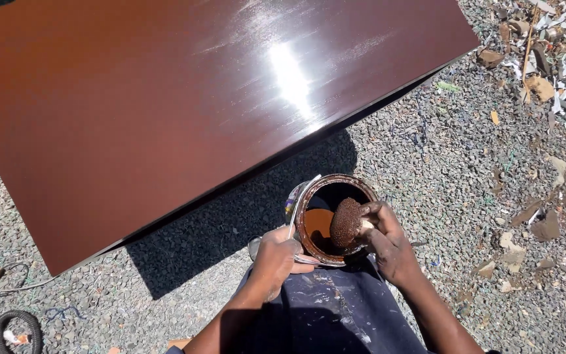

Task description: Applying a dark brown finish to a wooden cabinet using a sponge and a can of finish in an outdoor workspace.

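One broad brown board point(185, 111), glossy with wet stain, lies across the gravel point(453, 170) ahead of me. Below it, at my knees, sits the open stain tin point(332, 219), steadied by my left hand point(275, 255) gripping its wire handle point(294, 216). My right hand point(388, 239) pinches a soaked sponge point(346, 221) over the tin. I judge I'm loading stain; next, let it drip before wiping.

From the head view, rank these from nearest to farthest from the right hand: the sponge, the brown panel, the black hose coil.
From the right hand:
1. Sponge, held over the tin.
2. Brown panel, ahead, upper left.
3. Black hose coil, far left on the gravel.
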